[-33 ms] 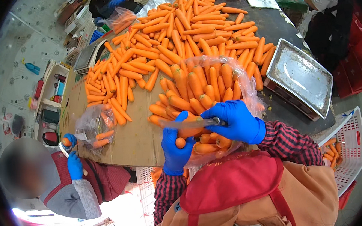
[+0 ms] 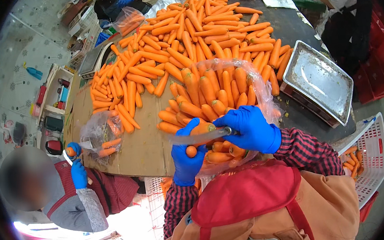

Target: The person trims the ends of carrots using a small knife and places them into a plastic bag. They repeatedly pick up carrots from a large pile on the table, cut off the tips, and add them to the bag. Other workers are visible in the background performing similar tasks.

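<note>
Between gloved hands (image 2: 221,140), one carrot (image 2: 200,129).

Carrots (image 2: 194,42) were orange; gloves on left hand (image 2: 186,159) and right hand (image 2: 252,130) blue; sleeves red-and-dark plaid; scale tray (image 2: 319,81) silver-grey

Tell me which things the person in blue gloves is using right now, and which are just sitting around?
In use:
- left hand, holding a carrot
- right hand, holding a knife
- clear bag of carrots just behind the hands

Just sitting around:
- big carrot pile on the table
- metal scale tray
- white basket
- small bag by a co-worker
</note>
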The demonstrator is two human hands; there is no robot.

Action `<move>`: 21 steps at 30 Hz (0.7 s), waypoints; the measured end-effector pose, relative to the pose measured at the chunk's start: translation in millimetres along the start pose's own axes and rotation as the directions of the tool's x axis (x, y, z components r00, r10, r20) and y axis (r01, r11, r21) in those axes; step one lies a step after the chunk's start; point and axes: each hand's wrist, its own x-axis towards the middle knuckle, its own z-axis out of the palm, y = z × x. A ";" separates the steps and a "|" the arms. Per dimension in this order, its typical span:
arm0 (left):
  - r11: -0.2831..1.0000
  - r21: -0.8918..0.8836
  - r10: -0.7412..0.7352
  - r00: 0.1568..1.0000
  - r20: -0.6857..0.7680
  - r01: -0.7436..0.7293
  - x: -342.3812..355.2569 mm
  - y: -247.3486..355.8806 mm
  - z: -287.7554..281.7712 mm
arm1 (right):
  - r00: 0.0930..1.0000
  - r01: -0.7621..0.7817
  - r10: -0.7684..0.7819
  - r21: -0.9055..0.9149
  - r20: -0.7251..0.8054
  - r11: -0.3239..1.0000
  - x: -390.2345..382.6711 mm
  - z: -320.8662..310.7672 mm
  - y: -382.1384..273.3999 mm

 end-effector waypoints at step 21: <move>0.787 -0.535 -0.277 0.950 0.141 0.309 37.2 -1.7 -18.9 | 0.858 -0.404 0.398 0.052 -0.324 0.913 -13.2 -22.7 71.5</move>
